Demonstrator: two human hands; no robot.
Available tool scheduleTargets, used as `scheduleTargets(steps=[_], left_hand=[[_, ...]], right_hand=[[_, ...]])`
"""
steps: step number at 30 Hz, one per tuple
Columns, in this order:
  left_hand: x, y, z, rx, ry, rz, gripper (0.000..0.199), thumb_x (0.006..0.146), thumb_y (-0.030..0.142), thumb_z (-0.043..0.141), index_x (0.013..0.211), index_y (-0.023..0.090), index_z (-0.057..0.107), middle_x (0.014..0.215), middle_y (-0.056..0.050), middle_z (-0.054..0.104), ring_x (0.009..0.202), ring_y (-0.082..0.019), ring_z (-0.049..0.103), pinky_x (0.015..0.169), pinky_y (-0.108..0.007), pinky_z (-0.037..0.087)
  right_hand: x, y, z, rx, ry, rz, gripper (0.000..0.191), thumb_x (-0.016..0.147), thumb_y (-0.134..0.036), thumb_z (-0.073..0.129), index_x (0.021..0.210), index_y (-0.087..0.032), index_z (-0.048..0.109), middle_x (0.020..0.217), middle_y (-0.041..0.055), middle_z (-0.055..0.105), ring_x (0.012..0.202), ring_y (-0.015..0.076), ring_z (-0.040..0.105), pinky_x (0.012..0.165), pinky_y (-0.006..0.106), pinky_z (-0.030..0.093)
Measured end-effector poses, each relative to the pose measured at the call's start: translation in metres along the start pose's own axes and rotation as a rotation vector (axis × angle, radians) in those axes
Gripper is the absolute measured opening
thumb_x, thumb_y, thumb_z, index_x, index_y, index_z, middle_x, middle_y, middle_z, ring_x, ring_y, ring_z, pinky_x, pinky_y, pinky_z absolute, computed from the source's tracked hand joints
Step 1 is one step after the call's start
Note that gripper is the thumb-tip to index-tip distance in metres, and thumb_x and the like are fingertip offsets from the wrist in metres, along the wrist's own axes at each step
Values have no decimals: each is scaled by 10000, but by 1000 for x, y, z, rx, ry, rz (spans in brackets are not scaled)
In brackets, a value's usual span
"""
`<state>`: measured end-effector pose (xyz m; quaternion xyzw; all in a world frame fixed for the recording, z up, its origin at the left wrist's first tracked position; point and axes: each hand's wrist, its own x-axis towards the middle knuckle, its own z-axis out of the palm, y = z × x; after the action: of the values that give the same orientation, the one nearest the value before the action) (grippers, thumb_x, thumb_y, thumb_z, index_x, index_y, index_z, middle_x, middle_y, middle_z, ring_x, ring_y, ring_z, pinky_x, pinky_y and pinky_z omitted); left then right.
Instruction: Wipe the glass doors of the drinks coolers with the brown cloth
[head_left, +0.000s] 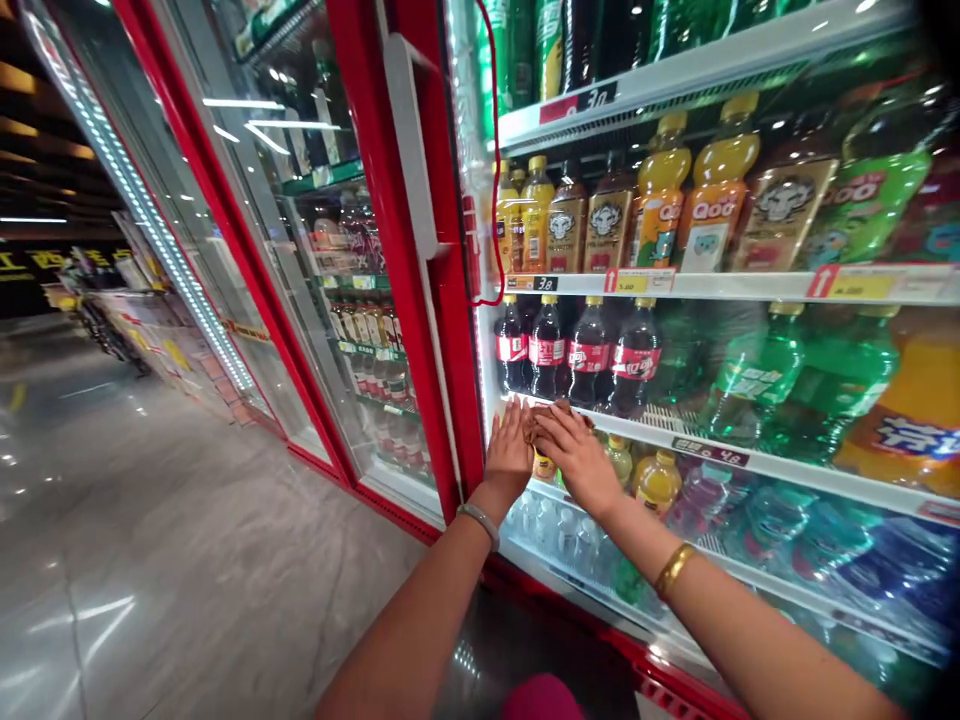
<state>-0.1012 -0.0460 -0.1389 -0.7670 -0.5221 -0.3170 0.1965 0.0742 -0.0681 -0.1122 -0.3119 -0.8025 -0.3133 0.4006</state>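
My left hand (510,450) lies with its fingers stretched out and pointing up, at the left side of the glass door (517,560) of a red drinks fridge. Just right of it, my right hand (581,455) bends over a crumpled brown cloth (534,428), which shows between the two hands and around the fingers. Both hands appear to be on the glass, level with the shelf edge under a row of cola bottles (546,350). Part of the cloth is hidden beneath the right hand. A bangle is on each wrist.
Shelves of juice bottles (660,190) and green soda bottles (765,365) stand behind the glass. A grey door handle (412,145) sticks out on the red frame (457,350). More glass-fronted fridges run leftward. Shiny grey floor (210,540) lies at the left.
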Motion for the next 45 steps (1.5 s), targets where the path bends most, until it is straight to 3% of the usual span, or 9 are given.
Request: scheduleTargets(steps=[4,7,12,16,21,28,35,42,45], left_hand=[[12,-19,-5,28,44,-20,694,982,73,382,1664,106,259,1722,-171,306,1621,-245,250,1331,-515,280],[16,-24,-1,101,75,26,691,978,41,374,1658,78,258,1709,-192,329,1615,-254,270,1318,-505,315],[-3,-43,21,166,37,130,621,1017,212,508,1622,157,376,1679,-138,425,1592,-298,353,1281,-561,381],[-2,-74,19,218,120,-14,626,1016,243,536,1621,200,383,1657,-126,473,1591,-301,357,1322,-585,289],[43,-93,-14,180,139,-63,692,1033,277,507,1659,122,256,1729,-172,326,1651,-318,166,1346,-595,216],[56,-113,-58,55,-18,-27,735,1001,237,496,1661,81,212,1721,-189,335,1650,-296,168,1340,-547,277],[102,-137,-121,-38,-63,-73,565,1068,279,451,1618,172,377,1721,-108,366,1650,-238,193,1366,-531,210],[106,-132,-140,-63,-88,42,622,1040,272,519,1626,127,370,1717,-150,357,1640,-275,200,1310,-499,375],[107,-141,-164,-85,-87,51,633,1027,210,510,1628,99,347,1699,-179,381,1633,-278,216,1283,-506,419]], right_hand=[[40,17,-8,-10,122,95,321,1004,-155,572,1271,-283,697,1549,44,580,1605,232,299,1335,573,252],[29,8,-3,-24,246,206,359,988,-122,600,1305,-274,674,1578,70,545,1615,253,281,1334,598,240],[-10,-26,52,146,115,79,391,982,-78,576,1323,-244,673,1418,78,677,1533,221,442,1292,486,388],[39,-30,75,264,122,-24,324,979,-92,607,1248,-245,703,1406,62,691,1493,218,493,1271,463,400],[124,-8,49,260,252,92,420,901,-105,728,1284,-275,696,1435,61,671,1463,279,523,1237,499,433],[109,-28,61,363,37,76,518,957,-93,588,1411,-338,632,1455,17,661,1410,262,583,1195,506,488],[216,-20,55,289,94,91,480,946,-121,655,1371,-342,652,1449,22,667,1444,247,542,1227,485,442],[208,-45,34,216,-59,203,426,982,-122,525,1337,-312,666,1374,41,705,1384,269,568,1166,506,460],[233,-51,31,226,-62,215,398,984,-118,524,1307,-297,675,1380,34,703,1380,252,555,1159,476,456]])
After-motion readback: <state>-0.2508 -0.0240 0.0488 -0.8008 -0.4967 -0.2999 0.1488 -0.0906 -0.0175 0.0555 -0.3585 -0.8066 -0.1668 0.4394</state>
